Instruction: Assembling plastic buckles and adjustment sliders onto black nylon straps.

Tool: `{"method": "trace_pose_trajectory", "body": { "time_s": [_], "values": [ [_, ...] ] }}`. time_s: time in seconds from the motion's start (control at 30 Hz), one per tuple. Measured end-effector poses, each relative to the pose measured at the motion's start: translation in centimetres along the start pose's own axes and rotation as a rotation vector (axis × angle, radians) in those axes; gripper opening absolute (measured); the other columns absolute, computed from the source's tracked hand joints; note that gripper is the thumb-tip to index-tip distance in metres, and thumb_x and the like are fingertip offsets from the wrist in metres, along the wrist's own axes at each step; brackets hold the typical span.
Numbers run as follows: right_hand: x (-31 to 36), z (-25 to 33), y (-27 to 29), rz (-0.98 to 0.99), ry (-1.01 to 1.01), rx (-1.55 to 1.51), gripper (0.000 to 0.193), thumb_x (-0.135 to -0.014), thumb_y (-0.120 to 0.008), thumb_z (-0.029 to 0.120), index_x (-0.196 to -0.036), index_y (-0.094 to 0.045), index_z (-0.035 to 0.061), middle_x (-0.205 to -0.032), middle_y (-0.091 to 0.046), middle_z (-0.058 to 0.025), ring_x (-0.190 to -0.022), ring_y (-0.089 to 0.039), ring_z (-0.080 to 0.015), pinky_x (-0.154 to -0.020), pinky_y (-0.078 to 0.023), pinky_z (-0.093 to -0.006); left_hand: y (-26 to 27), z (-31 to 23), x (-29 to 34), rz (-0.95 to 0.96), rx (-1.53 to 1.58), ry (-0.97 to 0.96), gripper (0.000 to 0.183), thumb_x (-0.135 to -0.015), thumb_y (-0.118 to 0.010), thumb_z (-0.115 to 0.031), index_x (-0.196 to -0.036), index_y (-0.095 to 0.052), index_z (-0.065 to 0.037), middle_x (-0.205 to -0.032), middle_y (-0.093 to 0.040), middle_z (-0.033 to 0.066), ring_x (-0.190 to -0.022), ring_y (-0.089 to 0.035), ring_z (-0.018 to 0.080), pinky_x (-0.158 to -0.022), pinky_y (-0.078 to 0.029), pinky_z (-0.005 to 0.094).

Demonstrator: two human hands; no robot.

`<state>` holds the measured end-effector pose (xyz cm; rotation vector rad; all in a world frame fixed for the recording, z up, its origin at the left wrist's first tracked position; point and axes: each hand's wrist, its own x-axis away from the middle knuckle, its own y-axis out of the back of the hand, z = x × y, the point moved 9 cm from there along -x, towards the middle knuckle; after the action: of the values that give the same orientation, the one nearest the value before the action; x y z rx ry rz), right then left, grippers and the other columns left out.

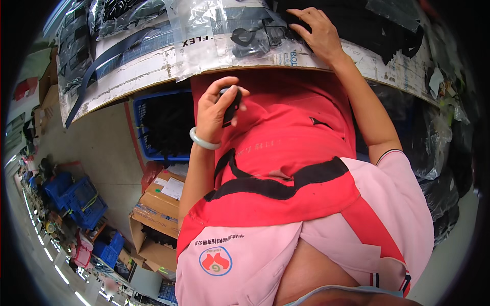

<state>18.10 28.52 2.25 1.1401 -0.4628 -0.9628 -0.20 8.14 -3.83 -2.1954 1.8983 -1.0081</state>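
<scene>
My left hand [210, 113], with a pale bangle [204, 139] at the wrist, is raised in front of the red apron, just below the table edge. Its fingers curl around a small black object [233, 105], partly covered, whose kind I cannot make out. Over the table, my right hand [322, 40] has its thumb and forefinger apart beside black fabric [357, 25]. Whether its fingertips touch the fabric is unclear. To the left of that hand, black strap pieces [255, 38] lie by a clear printed plastic bag [196, 48].
A dark strap [94, 69] hangs over the white table's [148, 69] left edge. Below stand a blue crate [138, 127] with black items and an open cardboard box [153, 209]. More blue bins [84, 201] are farther left. Plastic-wrapped bundles [431, 148] lie on the right.
</scene>
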Motion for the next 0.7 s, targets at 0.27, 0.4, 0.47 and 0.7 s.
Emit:
{"method": "trace_pose_trajectory", "body": {
  "time_s": [0.27, 0.4, 0.47, 0.7],
  "values": [
    [-0.5, 0.3, 3.6, -0.329, 0.127, -0.368, 0.009, -0.078, -0.073, 0.007, -0.083, -0.068, 0.0014, -0.079, -0.063, -0.0064, -0.075, -0.061, -0.0196, -0.068, -0.047, -0.0293, -2.7, -0.6, 0.2, 0.101, 0.032, -0.02, 0.045, -0.092, -0.061, -0.009, -0.134, -0.048, -0.003, -0.092, -0.064, 0.0093, -0.07, -0.06, 0.0117, -0.043, -0.045, 0.0194],
    [-1.1, -3.7, 1.4, -0.238, -0.101, -0.667, 0.007, -0.085, -0.068, 0.008, -0.083, -0.066, 0.0006, -0.077, -0.061, -0.001, -0.073, -0.056, -0.0082, -0.066, -0.044, -0.0227, -3.1, -0.7, 0.4, 0.106, 0.008, -0.036, 0.06, -0.087, -0.063, -0.003, -0.142, -0.039, -0.003, -0.097, -0.064, 0.0111, -0.075, -0.061, 0.0125, -0.043, -0.046, 0.0198],
    [-0.9, -4.3, 2.0, -0.272, -0.183, -0.686, 0.01, -0.089, -0.064, 0.009, -0.084, -0.064, 0.0004, -0.078, -0.059, -0.0008, -0.073, -0.053, -0.0062, -0.066, -0.044, -0.0219, -3.2, -0.7, 0.4, 0.112, 0.004, -0.043, 0.062, -0.086, -0.064, -0.002, -0.142, -0.037, -0.002, -0.098, -0.066, 0.0115, -0.077, -0.063, 0.0129, -0.045, -0.048, 0.0206],
    [2.7, 6.6, 10.6, -0.413, 0.019, -0.777, 0.009, -0.093, -0.061, 0.011, -0.098, -0.06, 0.003, -0.08, -0.059, -0.0047, -0.07, -0.054, -0.0121, -0.064, -0.044, -0.0265, -3.4, -1.3, 0.9, 0.091, -0.028, -0.066, 0.065, -0.086, -0.063, -0.001, -0.144, -0.034, -0.002, -0.101, -0.066, 0.0146, -0.076, -0.062, 0.0124, -0.043, -0.047, 0.0198]
  ]
}}
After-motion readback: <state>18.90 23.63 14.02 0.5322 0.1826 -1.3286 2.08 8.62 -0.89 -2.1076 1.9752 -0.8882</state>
